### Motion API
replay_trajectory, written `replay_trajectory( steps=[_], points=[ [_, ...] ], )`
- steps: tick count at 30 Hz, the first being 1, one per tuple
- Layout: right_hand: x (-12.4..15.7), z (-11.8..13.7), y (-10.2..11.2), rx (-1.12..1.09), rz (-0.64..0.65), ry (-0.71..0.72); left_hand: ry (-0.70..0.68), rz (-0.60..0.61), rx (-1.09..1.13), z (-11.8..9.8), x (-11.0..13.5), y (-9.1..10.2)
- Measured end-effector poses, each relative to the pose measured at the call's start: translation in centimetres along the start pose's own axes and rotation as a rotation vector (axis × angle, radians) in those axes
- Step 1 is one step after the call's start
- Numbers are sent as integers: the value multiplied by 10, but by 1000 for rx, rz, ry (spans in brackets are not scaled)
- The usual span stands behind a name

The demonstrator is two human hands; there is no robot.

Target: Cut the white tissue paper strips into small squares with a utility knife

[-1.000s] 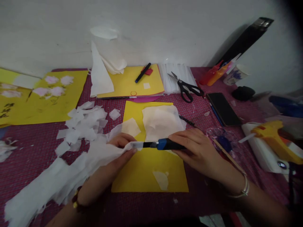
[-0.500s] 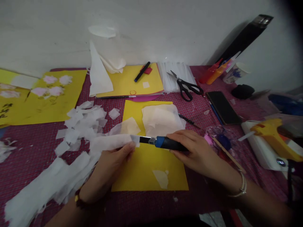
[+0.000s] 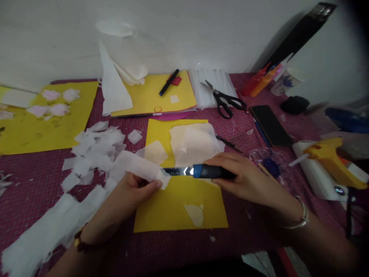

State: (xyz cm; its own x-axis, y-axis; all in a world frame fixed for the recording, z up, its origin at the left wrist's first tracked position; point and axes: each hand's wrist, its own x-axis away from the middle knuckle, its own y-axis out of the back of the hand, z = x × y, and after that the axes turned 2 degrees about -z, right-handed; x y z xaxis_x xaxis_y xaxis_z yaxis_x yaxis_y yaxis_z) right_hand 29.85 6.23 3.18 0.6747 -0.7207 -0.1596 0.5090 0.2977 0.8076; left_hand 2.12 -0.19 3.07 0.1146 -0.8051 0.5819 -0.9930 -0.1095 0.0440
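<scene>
My left hand [image 3: 127, 196] pinches a folded strip of thin white paper [image 3: 141, 165] above a yellow sheet [image 3: 178, 204]. In my right hand [image 3: 245, 177] is a box cutter [image 3: 213, 171] with a blue and black handle. Its blade points left, and the tip is at the fold near the strip's right end. Behind the cutter, a stack of white paper squares [image 3: 196, 144] lies on the yellow sheet. A torn pale scrap [image 3: 195, 214] rests near the front of that sheet.
Cut white squares [image 3: 99, 150] are heaped at the left, with long white strips [image 3: 43, 234] in front. Scissors [image 3: 223, 100] lie on a clear pack of white sticks [image 3: 207, 82]. A phone [image 3: 271, 125] and a yellow glue gun [image 3: 331, 159] are at the right.
The right end of the paper strip now tilts downward instead of lying level. The cutter blade is at the fold, and its metal catches the light. The whole view has shifted slightly.
</scene>
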Motion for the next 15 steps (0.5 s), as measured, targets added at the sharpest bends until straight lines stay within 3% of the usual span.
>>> replay_trajectory(
  steps=[3, 10, 15],
  points=[
    [0, 0, 0, -3, -8, -1, -53, 22, 115, 0, -1, -2],
    [3, 0, -7, -23, 29, 11, -56, 91, 59, 4, -4, -7],
    [5, 0, -11, -12, 48, 7, -45, 58, 51, 9, -5, -11]
  ],
)
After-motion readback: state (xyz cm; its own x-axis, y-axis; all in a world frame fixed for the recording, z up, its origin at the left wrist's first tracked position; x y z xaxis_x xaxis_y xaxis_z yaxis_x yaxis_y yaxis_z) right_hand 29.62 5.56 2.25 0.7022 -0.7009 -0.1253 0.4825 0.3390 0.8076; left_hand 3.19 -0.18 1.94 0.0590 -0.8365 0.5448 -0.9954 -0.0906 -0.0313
